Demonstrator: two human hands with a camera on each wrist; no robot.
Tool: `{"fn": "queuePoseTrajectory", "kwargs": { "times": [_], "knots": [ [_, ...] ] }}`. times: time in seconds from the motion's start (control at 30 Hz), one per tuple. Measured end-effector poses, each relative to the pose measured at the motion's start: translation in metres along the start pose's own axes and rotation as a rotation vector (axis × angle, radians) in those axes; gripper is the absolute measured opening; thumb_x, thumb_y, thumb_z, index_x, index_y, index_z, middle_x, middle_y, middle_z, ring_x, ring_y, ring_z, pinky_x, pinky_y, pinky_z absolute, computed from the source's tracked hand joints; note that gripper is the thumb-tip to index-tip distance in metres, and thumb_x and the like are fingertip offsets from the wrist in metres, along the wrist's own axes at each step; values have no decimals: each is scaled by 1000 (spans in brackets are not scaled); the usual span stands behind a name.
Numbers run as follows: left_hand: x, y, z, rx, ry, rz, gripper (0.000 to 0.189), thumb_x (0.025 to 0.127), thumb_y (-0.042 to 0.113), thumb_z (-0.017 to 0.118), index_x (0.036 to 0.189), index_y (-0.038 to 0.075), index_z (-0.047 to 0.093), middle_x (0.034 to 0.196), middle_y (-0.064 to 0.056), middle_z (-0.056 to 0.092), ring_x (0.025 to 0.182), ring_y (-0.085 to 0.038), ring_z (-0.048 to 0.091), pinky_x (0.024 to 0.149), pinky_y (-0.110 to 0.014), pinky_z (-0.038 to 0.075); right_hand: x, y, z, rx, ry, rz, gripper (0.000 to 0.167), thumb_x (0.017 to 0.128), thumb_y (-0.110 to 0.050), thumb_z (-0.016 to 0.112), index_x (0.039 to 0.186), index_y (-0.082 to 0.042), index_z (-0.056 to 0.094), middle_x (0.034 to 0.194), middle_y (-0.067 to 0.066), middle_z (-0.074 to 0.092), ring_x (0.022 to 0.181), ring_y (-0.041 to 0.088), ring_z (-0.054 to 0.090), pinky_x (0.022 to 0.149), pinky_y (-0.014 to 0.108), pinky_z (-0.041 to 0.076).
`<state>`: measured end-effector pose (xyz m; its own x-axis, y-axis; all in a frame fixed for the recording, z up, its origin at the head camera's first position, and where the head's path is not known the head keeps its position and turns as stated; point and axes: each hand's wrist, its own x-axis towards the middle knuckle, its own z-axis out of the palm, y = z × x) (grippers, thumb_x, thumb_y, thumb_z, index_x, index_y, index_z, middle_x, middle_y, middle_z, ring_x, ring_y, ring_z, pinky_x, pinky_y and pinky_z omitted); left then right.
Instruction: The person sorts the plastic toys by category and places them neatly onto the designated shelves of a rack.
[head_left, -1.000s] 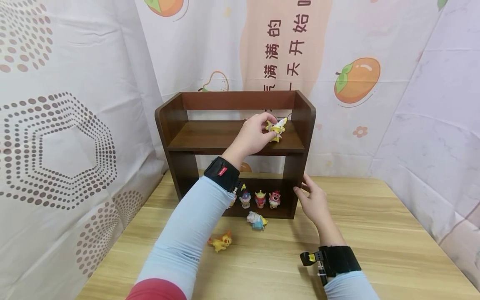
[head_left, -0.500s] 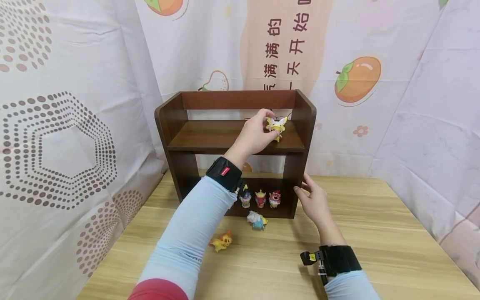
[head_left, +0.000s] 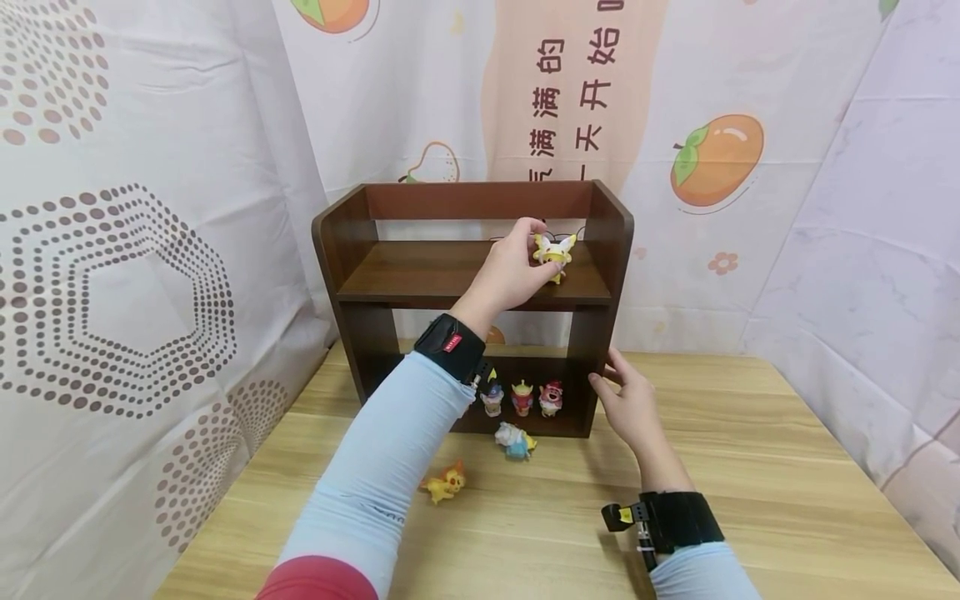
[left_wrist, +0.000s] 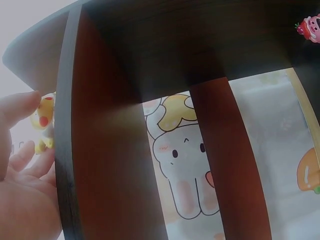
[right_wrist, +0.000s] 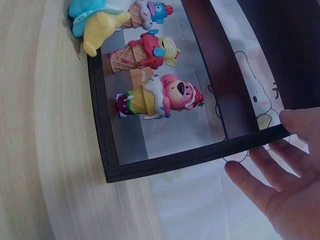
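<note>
Thumb and fingers of my left hand (head_left: 510, 271) pinch a small yellow figurine (head_left: 555, 250) with a white, yellow-tipped top. It stands over the right part of the upper board of a dark brown two-tier shelf (head_left: 427, 262). In the left wrist view, the figurine (left_wrist: 46, 112) is partly hidden by the shelf's edge. My right hand (head_left: 630, 408) holds the shelf's right side panel (right_wrist: 200, 156), thumb at its front edge and fingers along the outer face. On the lower level stand ice-cream-cone figurines: a pink bear (right_wrist: 177, 92), a red-clad one (right_wrist: 150, 52) and a blue-faced one (right_wrist: 150, 12).
In front of the shelf, a blue, white and yellow figurine (head_left: 516, 442) lies on the wooden table (head_left: 750, 467). Closer to me lies a yellow-orange animal figurine (head_left: 446, 483), beside my left sleeve (head_left: 375, 475). A printed curtain (head_left: 697, 275) hangs behind.
My left hand has turned the yellow figurine slightly, so its white top now faces me with both tips showing. The right hand has stayed on the side panel.
</note>
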<state>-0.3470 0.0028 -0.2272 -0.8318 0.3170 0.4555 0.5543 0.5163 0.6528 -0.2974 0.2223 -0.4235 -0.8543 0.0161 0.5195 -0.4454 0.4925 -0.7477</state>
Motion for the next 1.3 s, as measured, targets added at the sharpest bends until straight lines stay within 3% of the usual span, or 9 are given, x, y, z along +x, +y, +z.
{"fn": "queuePoseTrajectory", "kwargs": {
  "times": [1.3],
  "knots": [
    [-1,-3,1,-5,40,-6,63,93,27,76,143,11,40,128,-8,60,115,-15,60,92,-27,51,-2,-1,0,-11,0,10,55,100,-8,65,152,-14,50,141,18,58,119,39,63,85,50,55]
  ]
}}
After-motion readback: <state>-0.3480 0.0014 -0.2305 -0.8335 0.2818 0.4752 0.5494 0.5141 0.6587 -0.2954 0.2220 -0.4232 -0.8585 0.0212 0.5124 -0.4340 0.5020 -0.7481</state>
